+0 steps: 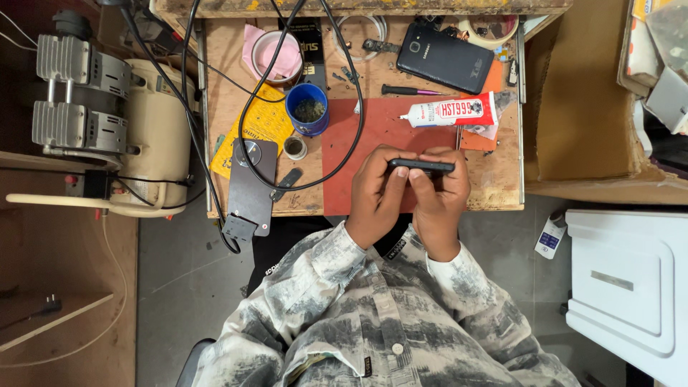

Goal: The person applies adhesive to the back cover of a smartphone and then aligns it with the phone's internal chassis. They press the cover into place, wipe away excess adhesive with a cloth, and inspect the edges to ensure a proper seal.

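Dark phone (pixel 421 166) held edge-on in both grips, left hand (pixel 376 197) and right hand (pixel 443 204) clenched round it, over red mat (pixel 358 143) on table (pixel 229 86); glue tube (pixel 451 112) lies near.

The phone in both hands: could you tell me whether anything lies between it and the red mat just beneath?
Nothing visible does: the left hand and right hand hold the phone edge-on above a bare stretch of the red mat.

A slim black phone (pixel 421 166) lies edge-on and level, gripped at both ends between the left hand (pixel 376 193) and right hand (pixel 441 197), above the red mat (pixel 373 129).
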